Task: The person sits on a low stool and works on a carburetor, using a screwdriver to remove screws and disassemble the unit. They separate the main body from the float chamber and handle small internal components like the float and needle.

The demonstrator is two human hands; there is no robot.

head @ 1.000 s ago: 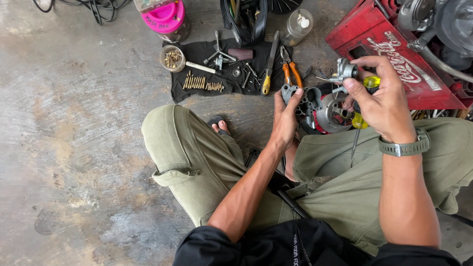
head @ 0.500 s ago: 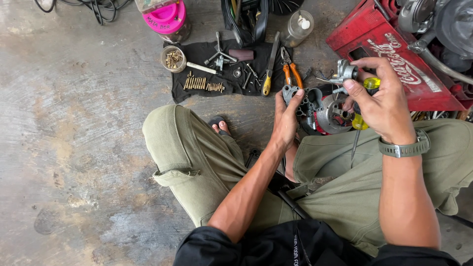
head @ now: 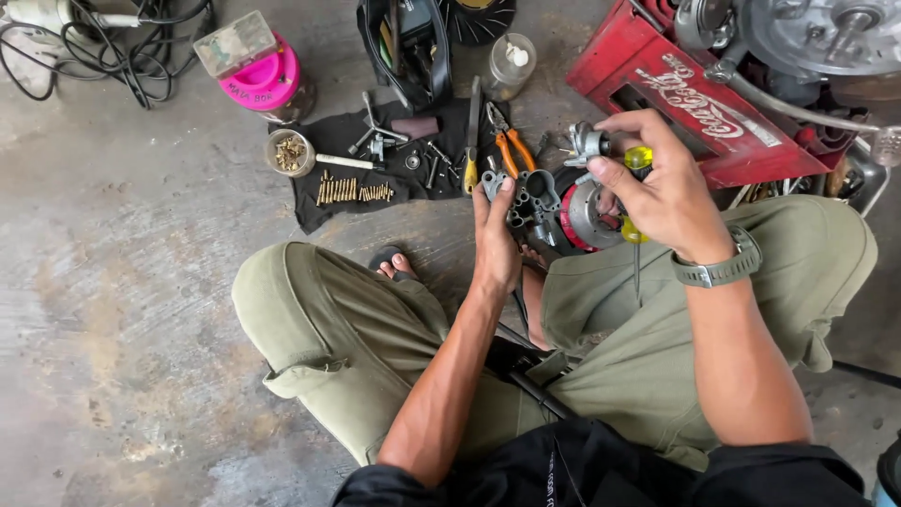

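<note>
Person sits cross-legged on a stained grey concrete floor (head: 122, 310) in olive green trousers (head: 338, 347), hands worked in front of the knees. Left hand (head: 496, 249) is closed around a dark grey cast-metal engine part with round bores (head: 533, 202), fingers wrapped over its near side, thumb tip up at the top edge; part sits just above the lap, right next to a round red-and-silver metal disc assembly (head: 584, 214). Right hand (head: 657, 188) is curled shut around a small silver metal fitting (head: 587, 143) pinched at the fingertips, and a yellow-handled screwdriver (head: 636, 202) is tucked under the same hand, its thin shaft pointing down over the right thigh. Grey wristwatch (head: 718, 272) on the right wrist. Beyond the hands, a black cloth (head: 319, 202) is spread on the floor with rows of small brass screws (head: 352, 191), orange-handled pliers (head: 514, 150), a yellow-handled tool (head: 472, 141) and loose bolts. Small round tin of brass bits (head: 288, 152) sits at the cloth's left corner, pink round plastic container with clear lid (head: 255, 68) behind it. Clear plastic bottle (head: 511, 66) stands near a black tool bag (head: 404, 47). Red plastic crate (head: 685, 94) at upper right, next to a grey engine (head: 807, 38). Black cables (head: 122, 47) tangle at top left.
</note>
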